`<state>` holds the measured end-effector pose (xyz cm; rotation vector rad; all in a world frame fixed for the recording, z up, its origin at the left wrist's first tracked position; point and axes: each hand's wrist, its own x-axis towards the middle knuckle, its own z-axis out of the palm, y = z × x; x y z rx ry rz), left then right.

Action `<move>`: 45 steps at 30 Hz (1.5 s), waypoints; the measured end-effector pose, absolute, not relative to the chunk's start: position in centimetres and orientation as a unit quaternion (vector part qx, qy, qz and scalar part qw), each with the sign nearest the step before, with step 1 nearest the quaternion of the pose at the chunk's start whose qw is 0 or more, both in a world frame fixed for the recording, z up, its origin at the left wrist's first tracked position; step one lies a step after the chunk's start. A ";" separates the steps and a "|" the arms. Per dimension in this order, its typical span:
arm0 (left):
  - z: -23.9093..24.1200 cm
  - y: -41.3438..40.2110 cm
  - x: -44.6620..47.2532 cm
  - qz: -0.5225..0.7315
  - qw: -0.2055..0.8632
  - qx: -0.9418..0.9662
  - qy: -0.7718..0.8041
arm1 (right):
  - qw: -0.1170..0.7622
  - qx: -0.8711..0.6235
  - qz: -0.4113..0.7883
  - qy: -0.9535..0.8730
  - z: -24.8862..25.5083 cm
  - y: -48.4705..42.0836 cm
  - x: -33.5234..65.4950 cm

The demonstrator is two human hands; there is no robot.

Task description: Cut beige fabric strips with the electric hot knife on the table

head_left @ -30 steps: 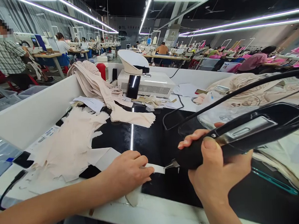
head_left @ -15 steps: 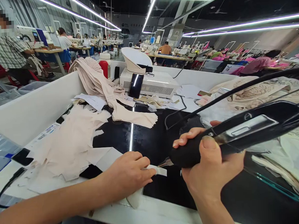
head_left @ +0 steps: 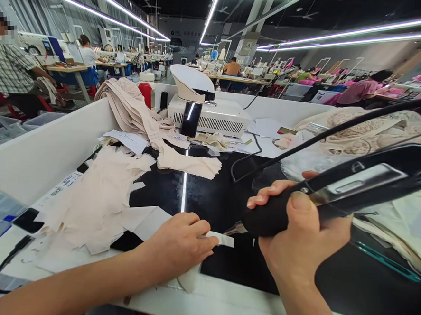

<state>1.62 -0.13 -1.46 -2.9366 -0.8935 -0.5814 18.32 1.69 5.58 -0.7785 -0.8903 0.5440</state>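
Note:
My left hand (head_left: pixel 182 242) rests over the near edge of the black work surface, fingers closed on a pale fabric strip (head_left: pixel 225 239) whose end sticks out to the right. My right hand (head_left: pixel 304 237) is wrapped round a black corded handheld tool (head_left: pixel 344 189) with a shiny metal panel; its shape resembles a hair straightener. A thin metal tip (head_left: pixel 236 229) shows at the tool's left end, close to the strip's end. Whether it touches the strip I cannot tell. Beside my left hand lies a heap of pale pink fabric pieces (head_left: pixel 88 198).
A stack of beige fabric (head_left: pixel 128 100) drapes over the back left. Behind stand a white machine (head_left: pixel 208 115) and a phone (head_left: pixel 190 119) propped against it. The tool's black cable (head_left: pixel 323 134) crosses the right side. Lace pieces (head_left: pixel 351 120) and teal tweezers (head_left: pixel 388 260) lie right.
My right hand and the black tool have shifted slightly to the right. My left hand keeps its hold on the strip almost unmoved.

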 end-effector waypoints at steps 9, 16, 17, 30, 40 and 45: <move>-1.4 -0.2 1.4 -0.193 0.009 -0.940 -0.281 | 0.792 -0.370 0.241 -0.422 5.3 1.5 18.7; -0.7 -0.2 1.3 -0.187 0.013 -0.944 -0.271 | 0.800 -0.343 0.271 -0.410 5.9 0.7 18.2; -0.6 -0.2 1.3 -0.185 0.012 -0.944 -0.273 | 0.797 -0.338 0.277 -0.416 5.8 0.6 18.1; -0.8 -0.1 1.2 -0.179 0.007 -0.944 -0.278 | 0.792 -0.343 0.275 -0.424 5.5 0.4 18.1; -1.1 -0.2 1.2 -0.190 0.008 -0.942 -0.278 | 0.788 -0.361 0.258 -0.427 5.2 0.3 18.6; -1.0 -0.9 0.7 -0.201 0.038 -0.922 -0.328 | 0.790 -0.353 0.248 -0.436 4.9 0.0 18.7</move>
